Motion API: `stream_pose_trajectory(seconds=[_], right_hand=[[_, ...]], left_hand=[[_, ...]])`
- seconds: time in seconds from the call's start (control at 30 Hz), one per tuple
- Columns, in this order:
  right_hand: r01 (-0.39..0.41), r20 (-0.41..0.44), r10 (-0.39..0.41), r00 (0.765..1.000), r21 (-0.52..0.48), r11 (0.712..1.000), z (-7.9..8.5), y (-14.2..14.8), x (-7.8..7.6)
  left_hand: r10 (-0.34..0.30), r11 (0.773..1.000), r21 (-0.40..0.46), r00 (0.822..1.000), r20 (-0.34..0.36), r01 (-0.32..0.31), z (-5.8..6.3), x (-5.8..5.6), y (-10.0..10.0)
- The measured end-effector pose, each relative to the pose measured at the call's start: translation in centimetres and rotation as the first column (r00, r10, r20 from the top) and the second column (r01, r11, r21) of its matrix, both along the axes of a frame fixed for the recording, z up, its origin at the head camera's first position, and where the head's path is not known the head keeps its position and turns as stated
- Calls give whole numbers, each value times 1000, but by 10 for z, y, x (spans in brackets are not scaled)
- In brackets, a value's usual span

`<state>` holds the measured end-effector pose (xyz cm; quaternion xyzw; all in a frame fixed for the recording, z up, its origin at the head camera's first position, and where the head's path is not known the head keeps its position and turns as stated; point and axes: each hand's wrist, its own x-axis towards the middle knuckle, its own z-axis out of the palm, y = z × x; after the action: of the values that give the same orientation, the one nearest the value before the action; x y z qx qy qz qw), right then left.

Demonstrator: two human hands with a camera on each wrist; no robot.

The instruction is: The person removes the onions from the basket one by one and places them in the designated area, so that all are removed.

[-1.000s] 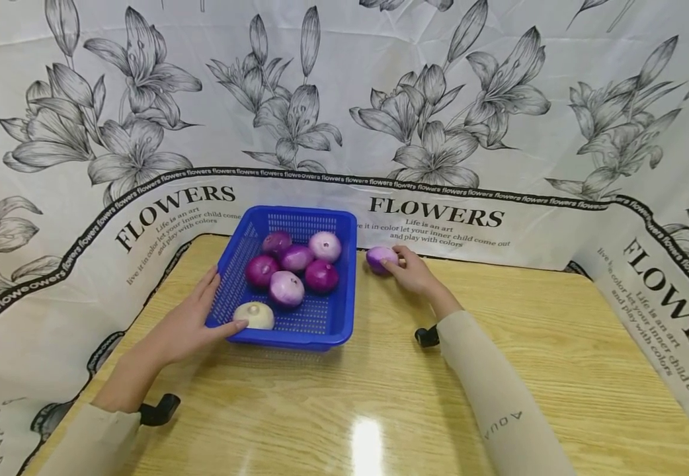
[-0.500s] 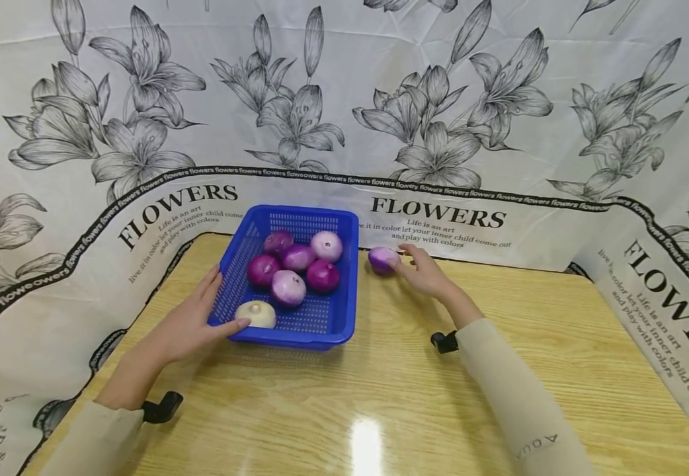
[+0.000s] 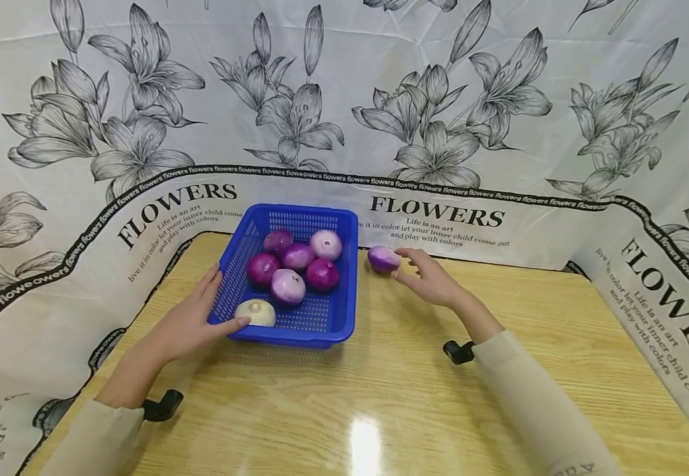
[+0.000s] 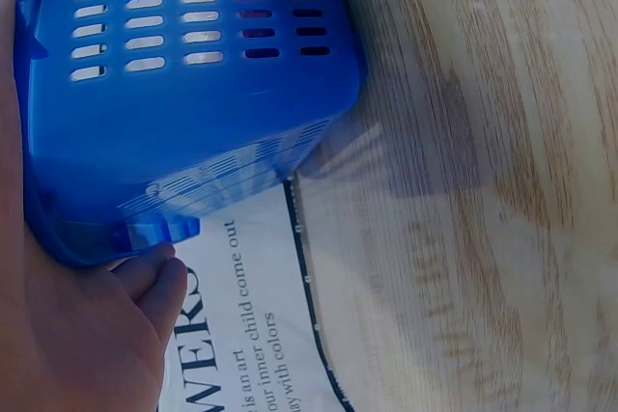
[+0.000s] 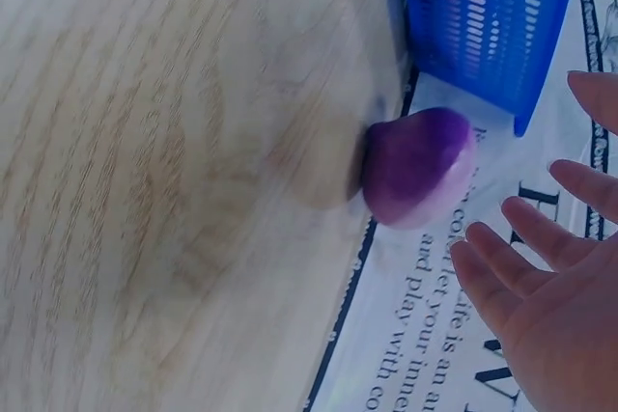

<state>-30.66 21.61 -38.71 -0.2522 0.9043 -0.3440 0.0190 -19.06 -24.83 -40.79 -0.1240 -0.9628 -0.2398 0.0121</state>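
In the head view a blue plastic basket (image 3: 344,317) holds several purple onions (image 3: 287,287) and one white onion (image 3: 255,312). My left hand (image 3: 186,324) grips its near left corner, thumb over the front rim and fingers along the left side. The left wrist view shows fingertips (image 4: 164,282) curled at the rim of the basket (image 4: 193,103). A single purple onion (image 3: 383,259) sits on the table just right of the basket. Beside it my right hand (image 3: 434,281) is spread with nothing in it; the right wrist view shows a gap between the fingers and the onion (image 5: 420,169).
The wooden table (image 3: 499,370) ends at a white cloth (image 3: 440,225) printed with flowers and lettering. That cloth hangs behind the basket and along both sides. Black camera mounts (image 3: 162,405) sit at both wrists.
My right hand has loosened from the single purple onion and drawn back slightly to the right, leaving it on the table. The left hand and the basket have stayed in place.
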Motion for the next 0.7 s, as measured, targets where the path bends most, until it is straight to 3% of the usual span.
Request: stream_pose_trajectory(seconds=[0.3, 0.5, 0.7], right_hand=[[-96, -71, 93, 993, -38, 995, 11, -15, 21], [-206, -110, 195, 975, -96, 974, 17, -31, 36], [-261, -135, 249, 959, -81, 962, 25, -51, 49]], left_hand=[[5, 1000, -6, 1000, 0, -5, 1, 0, -1], [-4, 1000, -6, 1000, -3, 4, 1, -1, 0], [-3, 1000, -3, 1000, -7, 3, 0, -1, -1]])
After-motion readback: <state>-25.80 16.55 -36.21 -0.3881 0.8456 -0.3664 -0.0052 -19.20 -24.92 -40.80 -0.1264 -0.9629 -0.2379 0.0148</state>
